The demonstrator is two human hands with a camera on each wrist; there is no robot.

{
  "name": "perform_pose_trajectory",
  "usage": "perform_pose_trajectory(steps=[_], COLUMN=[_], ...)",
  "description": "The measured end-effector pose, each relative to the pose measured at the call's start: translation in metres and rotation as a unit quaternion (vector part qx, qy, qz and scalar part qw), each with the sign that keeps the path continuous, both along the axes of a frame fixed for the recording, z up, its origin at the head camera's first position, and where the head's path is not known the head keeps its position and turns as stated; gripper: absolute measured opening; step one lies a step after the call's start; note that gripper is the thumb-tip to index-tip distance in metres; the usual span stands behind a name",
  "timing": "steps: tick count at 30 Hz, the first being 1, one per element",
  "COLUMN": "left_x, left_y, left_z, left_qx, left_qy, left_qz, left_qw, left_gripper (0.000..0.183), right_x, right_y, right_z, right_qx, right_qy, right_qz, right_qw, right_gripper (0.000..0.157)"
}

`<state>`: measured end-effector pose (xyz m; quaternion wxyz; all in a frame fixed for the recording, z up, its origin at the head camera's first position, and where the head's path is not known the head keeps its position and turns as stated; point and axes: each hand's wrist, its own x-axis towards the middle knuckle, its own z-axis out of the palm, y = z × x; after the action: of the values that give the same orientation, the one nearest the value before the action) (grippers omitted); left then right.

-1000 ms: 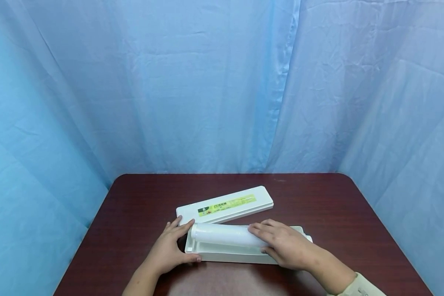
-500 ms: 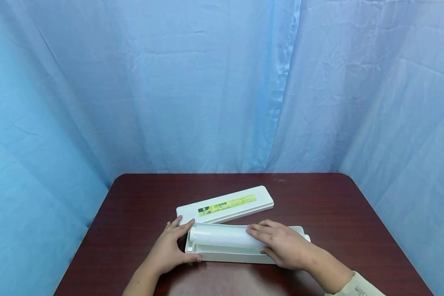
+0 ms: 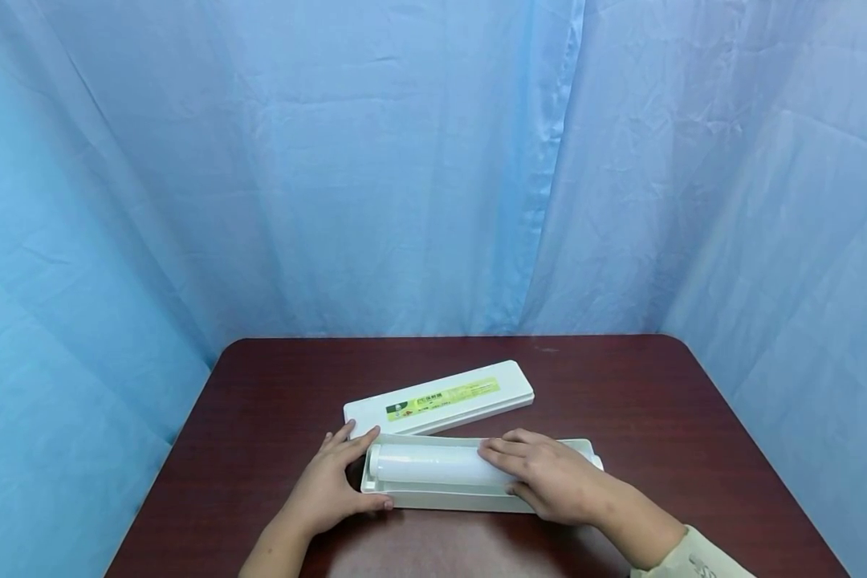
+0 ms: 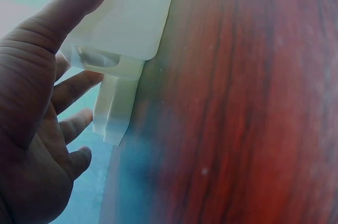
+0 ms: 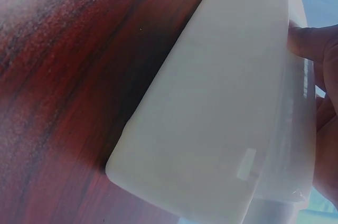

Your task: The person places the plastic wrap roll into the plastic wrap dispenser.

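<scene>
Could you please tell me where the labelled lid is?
In the head view, the labelled lid lies on the table just beyond the open box, its left end near the left hand.

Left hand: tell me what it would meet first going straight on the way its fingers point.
Probably the white, rectangular plastic lid: the left hand points toward its left end, though whether they already touch is unclear.

white roll (image 3: 433,464) lower in box (image 3: 462,499), slightly leftward
</scene>
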<state>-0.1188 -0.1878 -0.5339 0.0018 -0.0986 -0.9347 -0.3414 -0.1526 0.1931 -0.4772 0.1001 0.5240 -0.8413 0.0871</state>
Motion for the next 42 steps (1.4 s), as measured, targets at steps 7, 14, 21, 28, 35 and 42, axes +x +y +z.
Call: perform_pose_trajectory(steps=[7, 14, 21, 28, 35, 42], left_x=[0.000, -0.001, -0.001, 0.000, 0.000, 0.000], left_y=[0.001, 0.001, 0.001, 0.001, 0.001, 0.002], left_z=[0.000, 0.000, -0.001, 0.000, 0.000, 0.000], left_qx=[-0.005, -0.008, -0.008, -0.003, 0.003, -0.001], left_qy=[0.005, 0.004, 0.004, 0.004, 0.007, 0.014], left_qz=[0.000, 0.002, 0.002, 0.008, 0.007, 0.005], left_qw=[1.0000, 1.0000, 1.0000, 1.0000, 0.9999, 0.9999], left_gripper=[0.110, 0.110, 0.110, 0.110, 0.109, 0.108], right_x=[-0.001, -0.002, -0.004, -0.007, -0.010, -0.014], right_y=[0.000, -0.001, -0.001, 0.000, 0.002, 0.003], right_z=[-0.001, -0.003, -0.004, -0.007, -0.011, -0.012], right_qx=[0.014, 0.021, 0.035, 0.022, 0.006, -0.002], right_qy=[0.002, -0.023, -0.070, -0.092, -0.106, -0.130], right_qz=[-0.001, -0.011, -0.028, -0.029, -0.025, -0.025], right_qw=[1.000, 0.999, 0.997, 0.995, 0.994, 0.991], right_gripper=[0.062, 0.062, 0.061, 0.059, 0.057, 0.055])
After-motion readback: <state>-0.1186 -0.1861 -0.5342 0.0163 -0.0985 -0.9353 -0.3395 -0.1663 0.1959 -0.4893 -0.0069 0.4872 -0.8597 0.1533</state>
